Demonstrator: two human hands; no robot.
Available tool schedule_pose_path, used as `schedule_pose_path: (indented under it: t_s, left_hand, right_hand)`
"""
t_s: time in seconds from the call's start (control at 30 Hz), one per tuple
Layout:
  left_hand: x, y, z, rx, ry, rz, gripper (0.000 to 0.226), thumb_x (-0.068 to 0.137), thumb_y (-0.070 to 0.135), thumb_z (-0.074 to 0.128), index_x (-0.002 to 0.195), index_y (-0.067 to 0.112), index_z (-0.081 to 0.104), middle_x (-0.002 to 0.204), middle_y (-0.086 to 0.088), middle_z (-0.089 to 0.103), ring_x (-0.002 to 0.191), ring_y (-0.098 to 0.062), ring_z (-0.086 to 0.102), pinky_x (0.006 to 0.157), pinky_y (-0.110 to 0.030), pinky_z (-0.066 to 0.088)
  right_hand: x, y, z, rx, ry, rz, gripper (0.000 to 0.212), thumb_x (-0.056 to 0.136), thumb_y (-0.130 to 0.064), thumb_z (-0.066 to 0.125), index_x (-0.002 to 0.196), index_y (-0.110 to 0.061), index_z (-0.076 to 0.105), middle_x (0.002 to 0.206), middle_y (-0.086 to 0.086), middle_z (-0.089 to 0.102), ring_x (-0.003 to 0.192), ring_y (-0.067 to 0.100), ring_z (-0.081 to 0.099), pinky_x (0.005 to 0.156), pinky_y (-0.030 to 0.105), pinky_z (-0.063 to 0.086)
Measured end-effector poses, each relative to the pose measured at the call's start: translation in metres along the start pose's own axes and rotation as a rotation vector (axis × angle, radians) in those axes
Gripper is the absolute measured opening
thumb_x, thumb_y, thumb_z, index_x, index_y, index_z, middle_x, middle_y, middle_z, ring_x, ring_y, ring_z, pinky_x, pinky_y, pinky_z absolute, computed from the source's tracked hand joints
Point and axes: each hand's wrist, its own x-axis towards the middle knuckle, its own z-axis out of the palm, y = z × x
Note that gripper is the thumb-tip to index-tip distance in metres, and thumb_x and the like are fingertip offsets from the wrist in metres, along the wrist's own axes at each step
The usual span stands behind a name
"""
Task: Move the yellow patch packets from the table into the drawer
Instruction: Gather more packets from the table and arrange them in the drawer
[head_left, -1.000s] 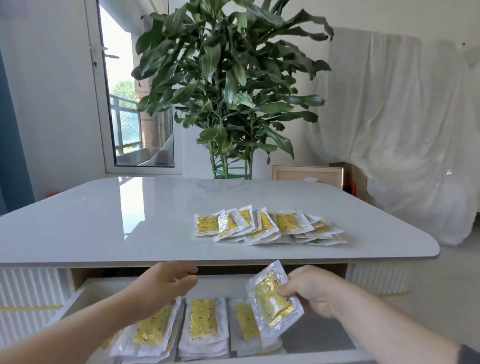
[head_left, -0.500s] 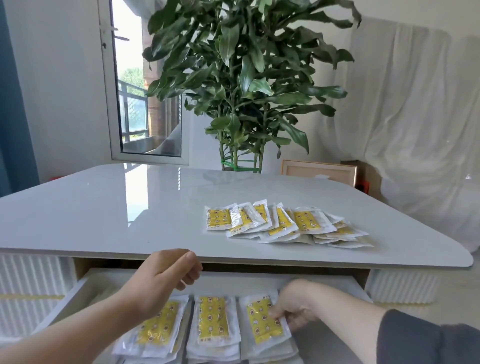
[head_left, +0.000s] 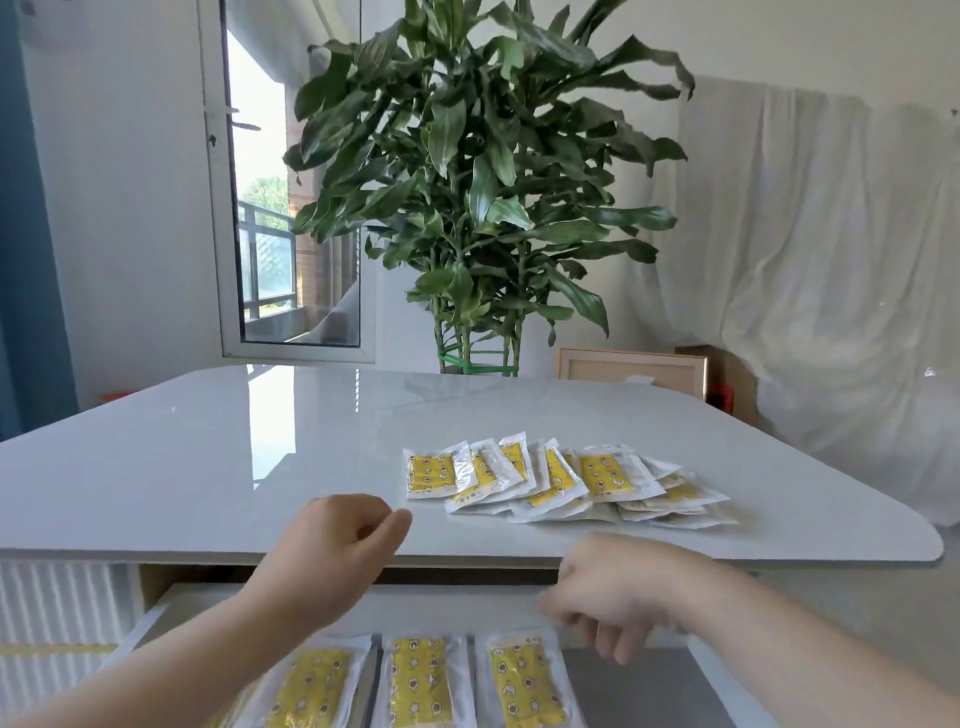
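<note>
While the drawer (head_left: 519, 605) stood pulled out under the table (head_left: 208, 467), the left hand (head_left: 332, 545) hung over the table's front edge, fingers loosely curled and thumb forward, holding nothing. Below it, 3 stacks of packets lay side by side in the drawer: a left stack (head_left: 306, 686) tilted a little and partly hidden by the left forearm, a middle stack (head_left: 420, 680), and a right stack (head_left: 524, 680). Further right, the right hand (head_left: 618, 597) was blurred above the drawer's right part, just beside the right stack; its fingers hung down, loosely spread and empty. On the table top, right of centre, a fanned pile (head_left: 566, 480) of overlapping packets lay apart from both hands. Behind the table stood a plant (head_left: 467, 182), with a window (head_left: 285, 208) to its left and a white sheet (head_left: 831, 260) draped to its right.
</note>
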Motion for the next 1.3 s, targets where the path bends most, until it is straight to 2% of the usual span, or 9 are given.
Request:
schedule_pose_path:
  t_s: [0.13, 0.3, 0.47, 0.6, 0.73, 0.9, 1.0, 1.2, 1.3]
  left_hand:
    - [0.058, 0.013, 0.011, 0.212, 0.151, -0.136, 0.036, 0.084, 0.026, 0.051, 0.054, 0.014, 0.034, 0.052, 0.001, 0.039, 0.048, -0.018, 0.034, 0.047, -0.023, 0.026]
    - [0.120, 0.012, 0.031, 0.306, 0.087, -0.376, 0.030, 0.081, 0.026, 0.052, 0.058, 0.010, 0.040, 0.053, -0.002, 0.043, 0.047, -0.020, 0.040, 0.047, -0.019, 0.028]
    - [0.148, 0.012, 0.059, 0.489, -0.097, -0.467, 0.054, 0.076, 0.071, 0.045, 0.077, 0.018, 0.056, 0.076, 0.001, 0.062, 0.067, -0.019, 0.057, 0.061, -0.023, 0.041]
    - [0.156, 0.019, 0.068, 0.564, -0.191, -0.480, 0.068, 0.063, 0.085, 0.045, 0.087, 0.022, 0.056, 0.085, 0.002, 0.061, 0.077, -0.021, 0.058, 0.071, -0.025, 0.046]
    - [0.162, 0.025, 0.069, 0.506, -0.302, -0.535, 0.077, 0.065, 0.077, 0.056, 0.114, 0.017, 0.060, 0.117, -0.004, 0.060, 0.108, -0.026, 0.059, 0.095, -0.033, 0.047]
    - [0.153, 0.044, 0.062, 0.516, -0.491, -0.550, 0.066, 0.099, 0.048, 0.036, 0.147, 0.003, 0.029, 0.153, -0.016, 0.031, 0.138, -0.031, 0.034, 0.110, -0.036, 0.029]
    - [0.152, 0.041, 0.059, 0.483, -0.573, -0.638, 0.077, 0.096, 0.053, 0.038, 0.150, 0.002, 0.018, 0.156, -0.018, 0.023, 0.141, -0.033, 0.028, 0.112, -0.037, 0.026]
    - [0.157, 0.030, 0.061, 0.381, -0.526, -0.607, 0.087, 0.083, 0.063, 0.054, 0.145, 0.006, 0.031, 0.148, -0.011, 0.038, 0.134, -0.027, 0.041, 0.112, -0.035, 0.033]
    - [0.156, 0.032, 0.067, 0.352, -0.470, -0.567, 0.080, 0.078, 0.065, 0.059, 0.134, 0.010, 0.047, 0.137, -0.009, 0.052, 0.125, -0.026, 0.051, 0.109, -0.037, 0.038]
  right_hand:
    - [-0.012, -0.013, -0.043, 0.204, 0.158, -0.097, 0.016, 0.088, -0.023, 0.057, 0.086, -0.007, 0.058, 0.071, 0.009, 0.056, 0.051, 0.019, 0.049, 0.046, 0.022, 0.045]
    - [0.015, -0.026, -0.074, 0.339, 0.313, -0.119, 0.010, 0.087, -0.012, 0.055, 0.080, -0.007, 0.050, 0.072, 0.012, 0.044, 0.050, 0.018, 0.033, 0.044, 0.021, 0.035]
    - [0.044, -0.031, -0.082, 0.371, 0.388, -0.134, 0.007, 0.084, -0.009, 0.056, 0.082, -0.004, 0.052, 0.072, 0.013, 0.044, 0.048, 0.018, 0.031, 0.045, 0.024, 0.031]
    - [0.063, -0.034, -0.082, 0.332, 0.406, -0.137, 0.004, 0.083, -0.009, 0.052, 0.083, -0.005, 0.051, 0.076, 0.013, 0.045, 0.052, 0.020, 0.033, 0.048, 0.025, 0.034]
    - [0.082, -0.044, -0.076, 0.129, 0.501, -0.128, 0.013, 0.078, -0.018, 0.052, 0.081, -0.006, 0.056, 0.072, 0.011, 0.059, 0.054, 0.025, 0.054, 0.056, 0.024, 0.046]
    - [0.101, -0.061, -0.058, -0.095, 0.584, -0.104, 0.021, 0.080, -0.031, 0.055, 0.084, -0.010, 0.055, 0.071, 0.002, 0.052, 0.062, 0.021, 0.051, 0.051, 0.022, 0.037]
    - [0.111, -0.064, -0.047, -0.168, 0.620, -0.058, 0.043, 0.077, -0.049, 0.062, 0.103, -0.014, 0.059, 0.084, 0.001, 0.054, 0.080, 0.025, 0.054, 0.063, 0.025, 0.041]
    - [0.119, -0.059, -0.046, -0.237, 0.641, -0.016, 0.030, 0.076, -0.039, 0.068, 0.086, -0.013, 0.056, 0.073, 0.000, 0.052, 0.072, 0.021, 0.055, 0.047, 0.023, 0.034]
    - [0.119, -0.057, -0.048, -0.212, 0.603, -0.013, 0.036, 0.079, -0.044, 0.067, 0.095, -0.013, 0.057, 0.075, 0.000, 0.052, 0.079, 0.023, 0.057, 0.055, 0.025, 0.040]
